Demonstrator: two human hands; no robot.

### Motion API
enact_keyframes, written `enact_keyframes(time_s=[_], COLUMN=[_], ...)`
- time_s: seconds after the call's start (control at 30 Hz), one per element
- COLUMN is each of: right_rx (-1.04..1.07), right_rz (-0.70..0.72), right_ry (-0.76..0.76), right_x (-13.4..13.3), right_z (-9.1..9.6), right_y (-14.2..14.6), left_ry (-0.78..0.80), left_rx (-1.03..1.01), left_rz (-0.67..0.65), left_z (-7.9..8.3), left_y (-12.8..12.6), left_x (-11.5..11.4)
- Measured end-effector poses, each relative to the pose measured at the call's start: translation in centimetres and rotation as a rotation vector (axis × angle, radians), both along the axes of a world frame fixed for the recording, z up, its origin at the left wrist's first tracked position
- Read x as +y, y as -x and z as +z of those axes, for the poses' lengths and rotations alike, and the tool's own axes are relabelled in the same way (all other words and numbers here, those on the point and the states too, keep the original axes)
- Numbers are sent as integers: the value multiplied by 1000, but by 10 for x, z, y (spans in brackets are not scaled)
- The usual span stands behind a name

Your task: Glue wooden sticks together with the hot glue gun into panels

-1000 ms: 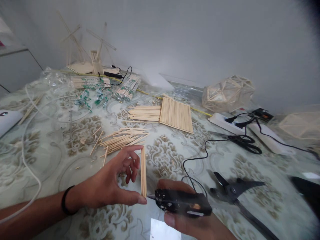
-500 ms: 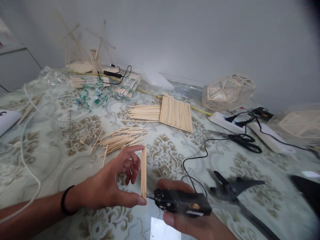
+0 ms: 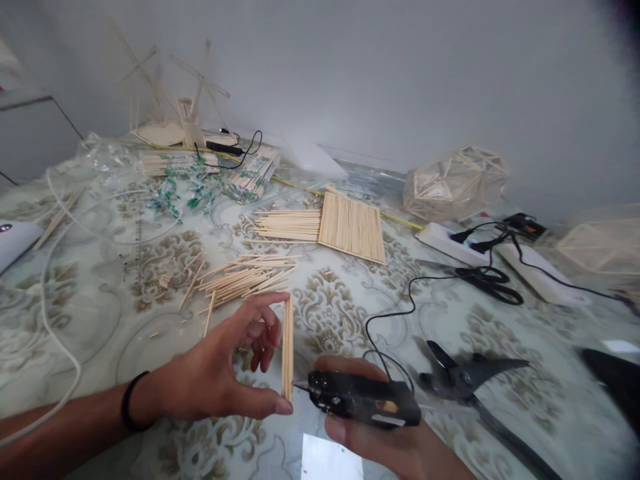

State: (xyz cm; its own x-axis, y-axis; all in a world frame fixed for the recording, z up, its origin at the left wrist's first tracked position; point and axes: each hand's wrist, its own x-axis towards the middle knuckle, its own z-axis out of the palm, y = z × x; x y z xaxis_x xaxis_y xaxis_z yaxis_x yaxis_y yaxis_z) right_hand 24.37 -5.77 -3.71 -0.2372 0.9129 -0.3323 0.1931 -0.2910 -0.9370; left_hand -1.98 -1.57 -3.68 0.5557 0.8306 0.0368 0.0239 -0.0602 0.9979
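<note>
My left hand (image 3: 220,367) pinches a narrow panel of glued wooden sticks (image 3: 287,347) between thumb and forefinger, holding it upright on edge. A black band circles that wrist. My right hand (image 3: 385,440) grips a black corded glue gun (image 3: 363,400), its metal tip touching the lower end of the stick panel. The gun's black cord (image 3: 395,313) loops back over the table.
Loose wooden sticks (image 3: 245,277) lie just beyond my left hand, with a flat stick mat (image 3: 353,228) behind. Black shears (image 3: 470,383) and scissors (image 3: 487,280) lie right, near a white power strip (image 3: 450,243). Stick models (image 3: 457,183) stand at the back on the patterned tablecloth (image 3: 100,293).
Almost nothing differs. The glue gun's tip has stayed at the panel's lower end, and both hands have drifted only slightly.
</note>
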Motion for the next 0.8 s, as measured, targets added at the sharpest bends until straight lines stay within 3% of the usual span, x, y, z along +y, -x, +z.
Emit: enact_keyframes(time_s=[0.8], right_rx=[37], right_rz=[-69], right_ry=[-51], right_x=[0], right_z=[2], right_y=[4], left_ry=[-8], left_rx=[-28], left_rz=[-52], left_z=[1], left_y=[0], left_x=[-1])
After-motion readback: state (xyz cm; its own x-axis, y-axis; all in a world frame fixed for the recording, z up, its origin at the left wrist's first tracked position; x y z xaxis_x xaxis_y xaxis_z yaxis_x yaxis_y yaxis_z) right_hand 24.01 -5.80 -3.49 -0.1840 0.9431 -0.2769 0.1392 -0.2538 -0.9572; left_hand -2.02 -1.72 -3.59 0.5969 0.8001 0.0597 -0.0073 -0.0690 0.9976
